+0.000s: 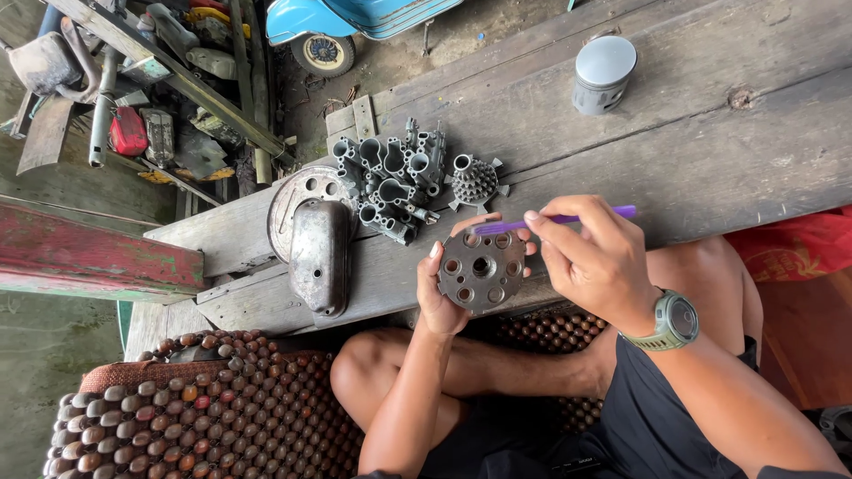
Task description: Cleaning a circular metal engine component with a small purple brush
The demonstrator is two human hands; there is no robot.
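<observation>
My left hand (441, 297) grips a round grey metal disc (482, 270) with several holes, held upright over the front edge of a wooden bench (710, 133). My right hand (596, 259), with a green watch on its wrist, pinches a thin purple stick-like tool (555, 220) whose left end lies at the disc's upper rim. Just beyond the disc sit a small studded metal part (476, 181) and a cluster of grey metal tubes (390, 186).
A rusty oblong metal cover (319, 255) and a round perforated plate (297, 197) lie left of the disc. A grey piston (603, 73) stands at the bench's far side. A beaded seat mat (204, 408), scrap parts (160, 106) and a blue scooter (337, 27) surround it.
</observation>
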